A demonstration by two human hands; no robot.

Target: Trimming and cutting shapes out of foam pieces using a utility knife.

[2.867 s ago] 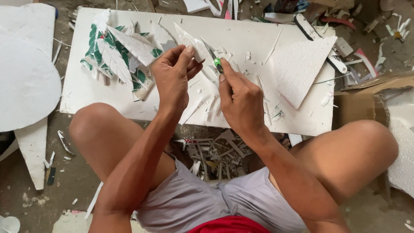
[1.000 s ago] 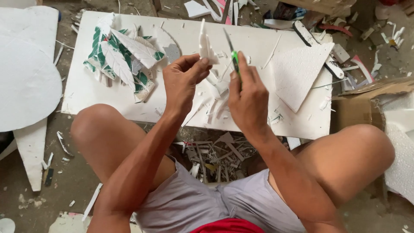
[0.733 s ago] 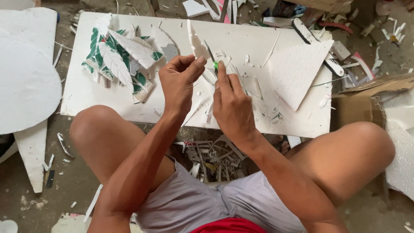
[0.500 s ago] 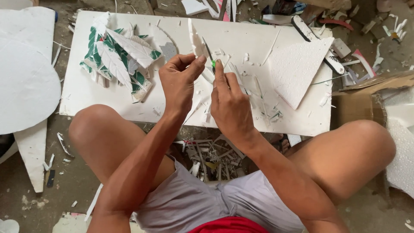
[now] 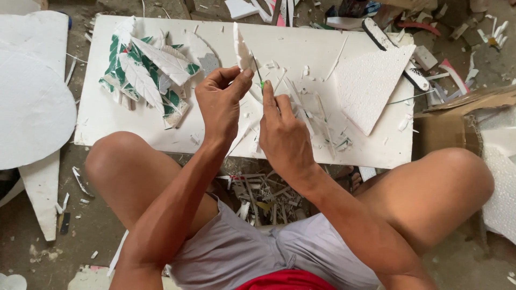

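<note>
My left hand [image 5: 221,104] pinches a thin, white, leaf-shaped foam piece [image 5: 241,49], holding it upright over the white foam board [image 5: 301,40]. Close beside it, my right hand [image 5: 284,134] grips a small green-handled cutter [image 5: 260,80], its thin blade touching the foam piece's right edge. Both hands hover above the board's near middle, between my bare knees. Thin foam slivers [image 5: 317,115] lie scattered on the board under my right hand.
A pile of green-and-white foam leaves [image 5: 145,75] lies at the board's left. A triangular foam offcut [image 5: 371,86] rests at its right. A big round foam sheet [image 5: 32,107] sits far left, a cardboard box [image 5: 462,115] at right, scraps on the floor.
My right hand drew the cutter from the top of the foam piece down along its edge toward me. My left hand kept its grip and tilted the piece slightly.
</note>
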